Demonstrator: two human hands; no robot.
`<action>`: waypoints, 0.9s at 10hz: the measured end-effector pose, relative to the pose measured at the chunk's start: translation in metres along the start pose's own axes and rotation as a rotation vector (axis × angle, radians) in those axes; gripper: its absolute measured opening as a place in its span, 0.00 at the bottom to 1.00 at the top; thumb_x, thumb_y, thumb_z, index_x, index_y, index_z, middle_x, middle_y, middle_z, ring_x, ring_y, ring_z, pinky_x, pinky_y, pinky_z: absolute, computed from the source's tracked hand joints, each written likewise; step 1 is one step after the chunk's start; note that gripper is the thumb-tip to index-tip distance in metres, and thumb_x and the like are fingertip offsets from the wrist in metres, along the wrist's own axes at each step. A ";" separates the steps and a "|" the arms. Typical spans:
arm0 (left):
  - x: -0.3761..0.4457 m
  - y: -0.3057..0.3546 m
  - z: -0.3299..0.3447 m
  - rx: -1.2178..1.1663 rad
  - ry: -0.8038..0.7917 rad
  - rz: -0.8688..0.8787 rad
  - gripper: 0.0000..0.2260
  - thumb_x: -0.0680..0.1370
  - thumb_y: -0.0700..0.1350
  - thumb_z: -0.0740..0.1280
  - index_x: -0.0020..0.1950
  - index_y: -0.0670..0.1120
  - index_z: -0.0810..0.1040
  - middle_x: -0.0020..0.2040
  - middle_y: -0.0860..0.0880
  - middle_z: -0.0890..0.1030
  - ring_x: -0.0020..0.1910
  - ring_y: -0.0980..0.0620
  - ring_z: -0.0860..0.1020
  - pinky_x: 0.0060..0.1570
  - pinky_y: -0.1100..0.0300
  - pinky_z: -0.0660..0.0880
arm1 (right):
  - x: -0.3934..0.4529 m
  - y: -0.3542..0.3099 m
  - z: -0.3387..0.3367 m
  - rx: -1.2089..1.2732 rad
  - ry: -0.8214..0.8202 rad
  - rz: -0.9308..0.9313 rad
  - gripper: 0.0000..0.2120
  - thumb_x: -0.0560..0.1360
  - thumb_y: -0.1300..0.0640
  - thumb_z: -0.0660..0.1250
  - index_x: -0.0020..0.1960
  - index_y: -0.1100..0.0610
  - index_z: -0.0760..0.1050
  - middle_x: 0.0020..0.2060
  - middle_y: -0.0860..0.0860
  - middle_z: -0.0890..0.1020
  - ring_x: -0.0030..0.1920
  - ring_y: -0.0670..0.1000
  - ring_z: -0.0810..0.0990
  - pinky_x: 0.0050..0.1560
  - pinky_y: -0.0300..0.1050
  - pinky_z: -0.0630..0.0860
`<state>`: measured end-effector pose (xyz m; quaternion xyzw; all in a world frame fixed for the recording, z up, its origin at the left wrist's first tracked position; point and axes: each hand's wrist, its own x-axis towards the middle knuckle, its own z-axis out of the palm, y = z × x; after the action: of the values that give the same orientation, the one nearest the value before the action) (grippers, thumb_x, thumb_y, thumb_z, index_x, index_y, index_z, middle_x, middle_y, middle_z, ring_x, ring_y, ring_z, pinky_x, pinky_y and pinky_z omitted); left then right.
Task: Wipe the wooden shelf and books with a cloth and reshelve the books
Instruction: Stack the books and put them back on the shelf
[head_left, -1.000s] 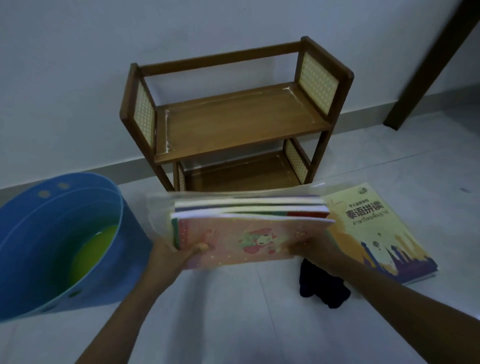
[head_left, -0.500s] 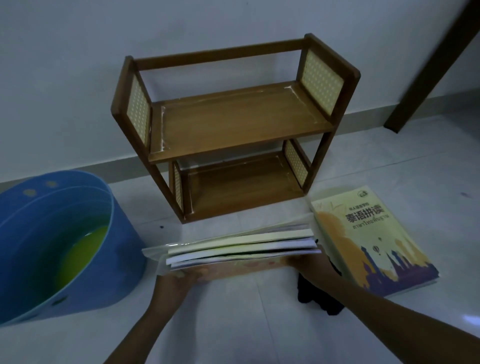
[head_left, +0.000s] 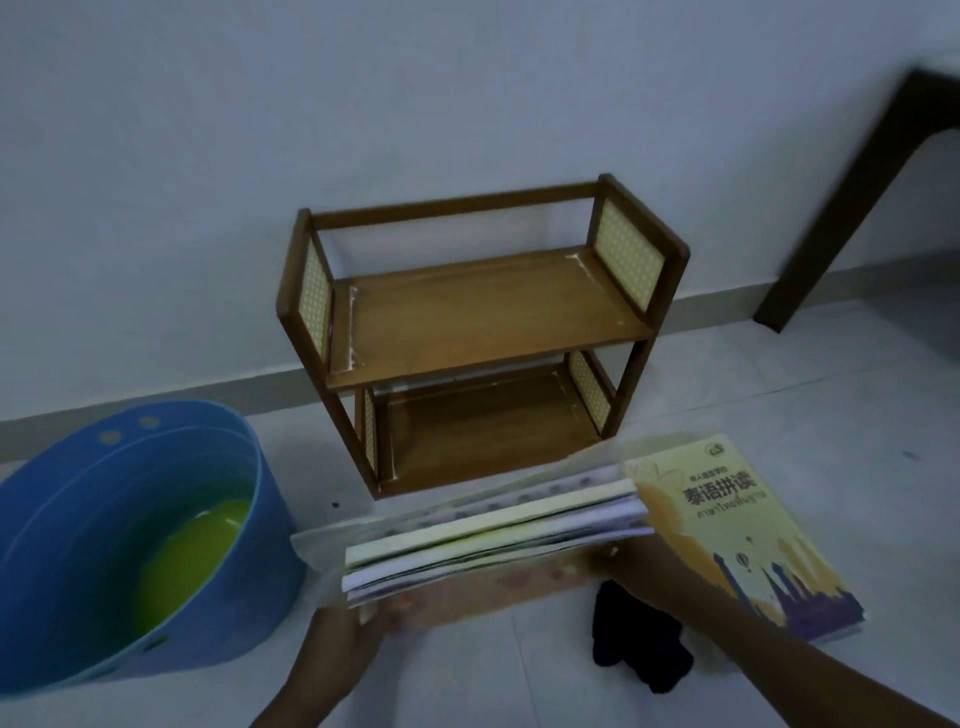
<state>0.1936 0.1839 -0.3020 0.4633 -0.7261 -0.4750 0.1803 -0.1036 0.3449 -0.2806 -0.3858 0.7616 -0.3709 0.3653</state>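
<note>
A small two-tier wooden shelf with woven side panels stands bare against the wall. In front of it a stack of thin books is low over the floor, held at both ends. My left hand grips its near left corner. My right hand holds its right end from below. A yellow book with a skyline cover lies flat on the floor to the right. A dark cloth lies crumpled on the floor under my right forearm.
A blue bucket with yellow-green liquid stands at the left, close to the stack. A dark wooden furniture leg slants at the far right. The floor is pale tile.
The stack has come down from chest height to just above the floor and tipped flat. Both hands stayed on its ends. The view has pulled back from the shelf.
</note>
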 end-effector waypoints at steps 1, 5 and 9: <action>-0.003 0.065 -0.023 -0.165 0.045 -0.121 0.08 0.70 0.35 0.75 0.44 0.45 0.80 0.42 0.48 0.83 0.35 0.66 0.80 0.36 0.74 0.75 | -0.005 -0.026 -0.024 0.173 0.008 -0.112 0.13 0.71 0.59 0.70 0.51 0.43 0.76 0.44 0.44 0.81 0.44 0.39 0.81 0.43 0.40 0.78; 0.110 0.224 -0.071 0.004 0.161 0.007 0.12 0.79 0.53 0.63 0.43 0.48 0.80 0.37 0.53 0.81 0.37 0.57 0.79 0.33 0.64 0.72 | 0.067 -0.179 -0.098 0.253 0.341 -0.085 0.17 0.76 0.58 0.66 0.65 0.58 0.72 0.54 0.52 0.81 0.52 0.52 0.81 0.48 0.49 0.80; 0.120 0.193 -0.071 -0.133 -0.134 0.320 0.35 0.68 0.55 0.77 0.71 0.60 0.63 0.62 0.60 0.77 0.61 0.60 0.77 0.59 0.55 0.76 | 0.100 -0.160 -0.092 -0.094 0.358 -0.145 0.21 0.74 0.47 0.68 0.64 0.44 0.65 0.62 0.45 0.74 0.66 0.51 0.71 0.67 0.54 0.69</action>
<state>0.0862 0.0688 -0.1231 0.2963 -0.7680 -0.5168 0.2351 -0.1738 0.2170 -0.1295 -0.3842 0.8012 -0.4228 0.1782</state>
